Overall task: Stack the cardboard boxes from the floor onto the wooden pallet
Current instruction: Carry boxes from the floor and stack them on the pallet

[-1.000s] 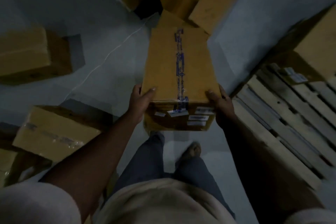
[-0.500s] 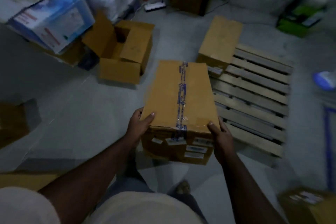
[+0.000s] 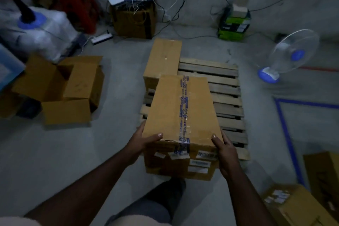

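I hold a long sealed cardboard box [image 3: 168, 110] with blue printed tape along its top and white labels on its near end. My left hand [image 3: 142, 138] grips its near left corner, my right hand [image 3: 222, 146] its near right corner. The box hangs over the near left part of the wooden pallet [image 3: 227, 101], which lies on the grey floor. One plain cardboard box [image 3: 164, 58] stands on the pallet's far left corner, just beyond the held box.
An open empty carton [image 3: 71, 88] sits on the floor to the left. Two more cardboard boxes [image 3: 297, 205] lie at the lower right. A white-and-blue floor fan [image 3: 288, 57] stands right of the pallet. Cables, a brown carton [image 3: 134, 22] and a green box [image 3: 234, 24] line the far wall.
I have turned right and stepped toward the pallet, carrying the box. The pallet moved from the right edge of view to straight ahead, under the box.
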A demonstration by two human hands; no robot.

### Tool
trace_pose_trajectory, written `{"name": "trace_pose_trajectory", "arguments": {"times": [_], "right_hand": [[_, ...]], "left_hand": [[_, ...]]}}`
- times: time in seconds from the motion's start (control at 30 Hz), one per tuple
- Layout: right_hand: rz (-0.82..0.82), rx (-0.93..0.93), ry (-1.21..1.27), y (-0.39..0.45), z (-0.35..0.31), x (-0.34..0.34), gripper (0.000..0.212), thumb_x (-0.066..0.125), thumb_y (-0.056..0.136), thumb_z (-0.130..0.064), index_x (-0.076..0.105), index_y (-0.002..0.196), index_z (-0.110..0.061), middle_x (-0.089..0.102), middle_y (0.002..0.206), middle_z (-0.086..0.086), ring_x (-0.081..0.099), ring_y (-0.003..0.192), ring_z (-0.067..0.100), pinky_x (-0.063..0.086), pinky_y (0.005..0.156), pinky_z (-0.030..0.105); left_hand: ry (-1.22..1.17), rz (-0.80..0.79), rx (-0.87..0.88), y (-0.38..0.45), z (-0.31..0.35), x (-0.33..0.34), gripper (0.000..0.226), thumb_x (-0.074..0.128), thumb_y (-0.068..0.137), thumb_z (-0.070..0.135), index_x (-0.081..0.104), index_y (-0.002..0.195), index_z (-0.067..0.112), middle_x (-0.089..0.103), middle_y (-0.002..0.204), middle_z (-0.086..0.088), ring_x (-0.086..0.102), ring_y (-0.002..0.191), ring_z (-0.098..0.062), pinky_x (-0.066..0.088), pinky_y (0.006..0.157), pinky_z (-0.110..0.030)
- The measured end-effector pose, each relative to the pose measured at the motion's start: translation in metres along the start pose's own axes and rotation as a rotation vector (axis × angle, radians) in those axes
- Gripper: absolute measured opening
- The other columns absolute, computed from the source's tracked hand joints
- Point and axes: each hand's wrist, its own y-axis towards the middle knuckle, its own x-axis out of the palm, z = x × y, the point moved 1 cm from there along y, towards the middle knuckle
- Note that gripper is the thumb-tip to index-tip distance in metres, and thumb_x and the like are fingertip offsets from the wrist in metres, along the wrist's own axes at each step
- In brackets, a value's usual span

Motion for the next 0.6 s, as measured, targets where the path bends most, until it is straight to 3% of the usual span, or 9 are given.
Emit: {"name": "trace_pose_trajectory", "arguments": {"times": [0.1, 0.23, 0.33, 0.4, 0.43, 0.53, 0.6], "right_hand": [[-0.016, 0.009, -0.037, 0.055, -0.023, -0.016, 0.060, 0.063, 0.101, -0.014, 0.040, 0.156, -0.017, 0.058, 0.135, -0.001, 0.062, 0.098, 0.003, 0.050, 0.078, 0.023], [-0.087, 0.074, -0.125, 0.151, -0.056, -0.032, 0.067, 0.064, 0.101, -0.023, 0.032, 0.160, -0.023, 0.044, 0.157, -0.004, 0.054, 0.129, 0.019, 0.044, 0.095, 0.031], [-0.186, 0.100, -0.211, 0.227, -0.077, -0.037, 0.068, 0.066, 0.099, -0.029, 0.034, 0.159, -0.032, 0.050, 0.154, -0.006, 0.058, 0.120, 0.014, 0.050, 0.087, 0.027], [-0.256, 0.144, -0.237, 0.274, -0.089, -0.036, 0.073, 0.071, 0.096, -0.030, 0.033, 0.157, -0.040, 0.056, 0.143, -0.011, 0.061, 0.108, 0.007, 0.050, 0.073, 0.025], [-0.294, 0.161, -0.230, 0.298, -0.092, -0.036, 0.077, 0.074, 0.094, -0.029, 0.031, 0.156, -0.046, 0.058, 0.140, -0.012, 0.061, 0.107, 0.005, 0.052, 0.074, 0.027], [-0.351, 0.153, -0.245, 0.379, -0.096, -0.038, 0.092, 0.082, 0.086, -0.030, 0.027, 0.157, -0.049, 0.055, 0.147, -0.014, 0.061, 0.121, 0.010, 0.057, 0.094, 0.036], [-0.338, 0.141, -0.227, 0.436, -0.093, -0.039, 0.093, 0.081, 0.086, -0.027, 0.027, 0.159, -0.046, 0.052, 0.152, -0.010, 0.058, 0.129, 0.014, 0.053, 0.104, 0.040]], "left_hand": [[0.015, -0.034, -0.031, 0.056, 0.014, 0.028, 0.077, 0.087, 0.076, 0.027, 0.048, 0.142, 0.033, 0.069, 0.127, 0.003, 0.068, 0.115, -0.019, 0.058, 0.089, -0.034], [0.065, -0.048, -0.082, 0.148, 0.036, 0.062, 0.080, 0.085, 0.077, 0.026, 0.045, 0.146, 0.028, 0.067, 0.130, -0.003, 0.066, 0.118, -0.024, 0.058, 0.086, -0.030], [0.077, -0.034, -0.113, 0.229, 0.058, 0.075, 0.078, 0.082, 0.081, 0.022, 0.042, 0.148, 0.030, 0.064, 0.130, -0.002, 0.064, 0.117, -0.026, 0.058, 0.084, -0.035], [0.075, -0.038, -0.112, 0.285, 0.071, 0.077, 0.085, 0.083, 0.079, 0.022, 0.039, 0.152, 0.027, 0.061, 0.134, -0.004, 0.061, 0.122, -0.027, 0.055, 0.094, -0.039], [0.083, -0.046, -0.117, 0.312, 0.077, 0.080, 0.087, 0.083, 0.079, 0.022, 0.038, 0.152, 0.028, 0.060, 0.136, -0.005, 0.061, 0.122, -0.027, 0.054, 0.097, -0.041], [0.065, -0.048, -0.092, 0.394, 0.079, 0.093, 0.083, 0.083, 0.081, 0.023, 0.038, 0.149, 0.031, 0.059, 0.137, -0.002, 0.062, 0.116, -0.016, 0.055, 0.089, -0.031], [0.050, -0.053, -0.081, 0.446, 0.073, 0.103, 0.096, 0.092, 0.066, 0.040, 0.040, 0.147, 0.036, 0.060, 0.136, 0.000, 0.062, 0.117, -0.017, 0.055, 0.088, -0.031]]}}
